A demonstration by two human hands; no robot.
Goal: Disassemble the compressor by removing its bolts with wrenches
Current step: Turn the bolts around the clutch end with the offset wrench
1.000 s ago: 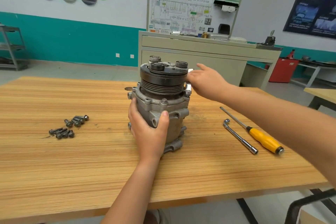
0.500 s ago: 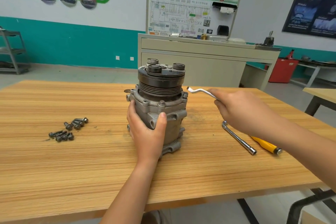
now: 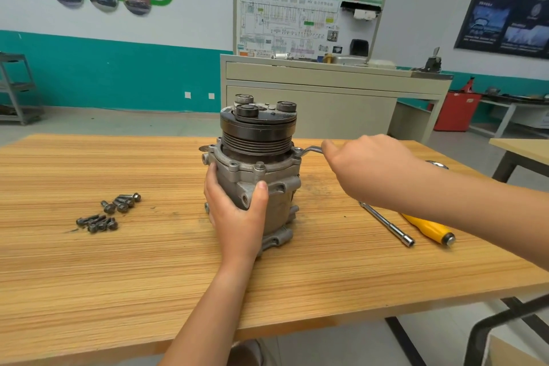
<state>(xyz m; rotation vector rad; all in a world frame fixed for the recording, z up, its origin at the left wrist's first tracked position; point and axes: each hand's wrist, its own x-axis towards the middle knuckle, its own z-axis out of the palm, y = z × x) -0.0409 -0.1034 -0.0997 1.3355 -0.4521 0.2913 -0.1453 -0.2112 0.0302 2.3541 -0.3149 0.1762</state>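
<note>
The grey compressor stands upright on the wooden table, its black pulley on top. My left hand grips the front of its body, thumb on the right side. My right hand holds a silver wrench whose ring end sits on a bolt on the right of the compressor's flange. More bolts stand around the flange rim. The far end of the wrench shows behind my right forearm.
Several removed bolts lie in two small heaps at the left. A socket extension bar and a yellow-handled screwdriver lie at the right, partly under my right arm. A beige cabinet stands behind the table.
My right hand lifted the wrench off to the right half a second ago, then brought its ring end back onto the flange bolt on the right. My left hand kept its grip.
</note>
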